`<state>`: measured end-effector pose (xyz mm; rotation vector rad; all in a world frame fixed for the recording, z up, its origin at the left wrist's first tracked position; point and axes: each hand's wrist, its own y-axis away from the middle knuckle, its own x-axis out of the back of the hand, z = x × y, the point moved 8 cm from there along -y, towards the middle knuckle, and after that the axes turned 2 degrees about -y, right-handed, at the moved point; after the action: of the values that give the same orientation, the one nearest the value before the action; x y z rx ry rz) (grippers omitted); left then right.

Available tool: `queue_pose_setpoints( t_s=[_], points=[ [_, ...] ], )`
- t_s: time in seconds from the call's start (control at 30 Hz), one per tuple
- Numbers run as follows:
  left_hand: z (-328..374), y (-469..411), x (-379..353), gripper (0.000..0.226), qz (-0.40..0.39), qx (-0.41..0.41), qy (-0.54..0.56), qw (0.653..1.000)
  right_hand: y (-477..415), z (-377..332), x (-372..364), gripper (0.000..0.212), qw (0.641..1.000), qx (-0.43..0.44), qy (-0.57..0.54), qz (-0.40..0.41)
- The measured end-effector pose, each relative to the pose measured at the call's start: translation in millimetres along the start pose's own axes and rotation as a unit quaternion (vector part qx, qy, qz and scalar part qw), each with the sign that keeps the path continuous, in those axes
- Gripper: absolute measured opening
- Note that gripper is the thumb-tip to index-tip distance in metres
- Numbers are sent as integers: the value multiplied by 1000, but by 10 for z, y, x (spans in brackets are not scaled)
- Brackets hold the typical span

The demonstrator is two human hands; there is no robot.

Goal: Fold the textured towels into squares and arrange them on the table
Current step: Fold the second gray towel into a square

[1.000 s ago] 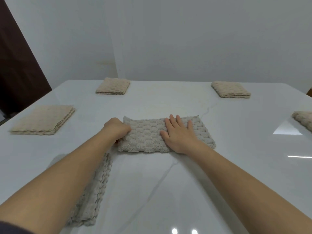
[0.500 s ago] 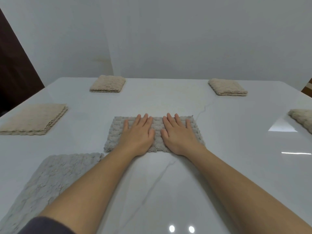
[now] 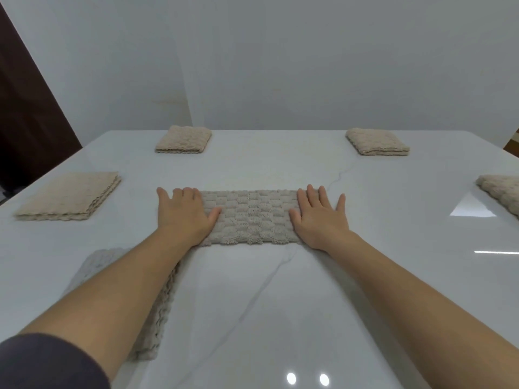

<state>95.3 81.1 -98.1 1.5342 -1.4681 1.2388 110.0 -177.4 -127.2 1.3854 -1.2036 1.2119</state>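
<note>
At the middle of the table (image 3: 252,304), the half-folded towel (image 3: 250,217) lies as a long flat strip. The palms that pressed side by side on its centre half a second ago now rest at its two ends, left hand (image 3: 184,213) and right hand (image 3: 318,217) both flat, fingers straight, gripping nothing. That outward sweep reads as smoothing, so the strip looks ready for an end-to-end fold into a square, joining the far-left square (image 3: 183,138), far-right square (image 3: 377,141), left-edge square (image 3: 68,196) and right-edge square (image 3: 502,192), while an unfolded towel (image 3: 161,318) waits at the table's near left
</note>
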Motion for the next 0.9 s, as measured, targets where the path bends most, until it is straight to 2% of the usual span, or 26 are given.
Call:
queue_pose_setpoints(
  t_s=[0.03, 0.1, 0.2, 0.27, 0.33, 0.53, 0.73, 0.83, 0.9],
  points=[
    [-33, 6, 80, 65, 6, 12, -2, 1000, 0, -31, 46, 62, 1000, -7, 10, 7],
    [-110, -1, 167, 48, -20, 60, 80, 995, -3, -204, 175, 61, 999, -2, 3, 43],
    [-254, -29, 38, 27, -114, 158, 238, 952, 31, -697, 226, 61, 995, 66, -17, 67],
    [-266, -60, -83, 25, -173, 158, 277, 932, 30, -957, 121, 61, 993, 102, -26, 53],
    [-271, -65, -134, 27, -196, 145, 289, 926, -2, -1038, -1, 62, 993, 110, -43, 30],
    [-280, -51, -262, 41, -159, 161, 298, 927, -38, -799, -91, 68, 994, 88, -57, 2],
    [-278, -25, -260, 38, -131, 135, 323, 927, 14, -275, -53, 62, 999, 28, -34, -7],
    [-251, -35, -148, 32, -101, 122, 406, 900, 13, -356, 26, 61, 999, 39, -32, 7],
    [-240, -23, -95, 26, -121, 136, 497, 849, 33, -567, 74, 60, 995, 89, -41, 20]
  ],
)
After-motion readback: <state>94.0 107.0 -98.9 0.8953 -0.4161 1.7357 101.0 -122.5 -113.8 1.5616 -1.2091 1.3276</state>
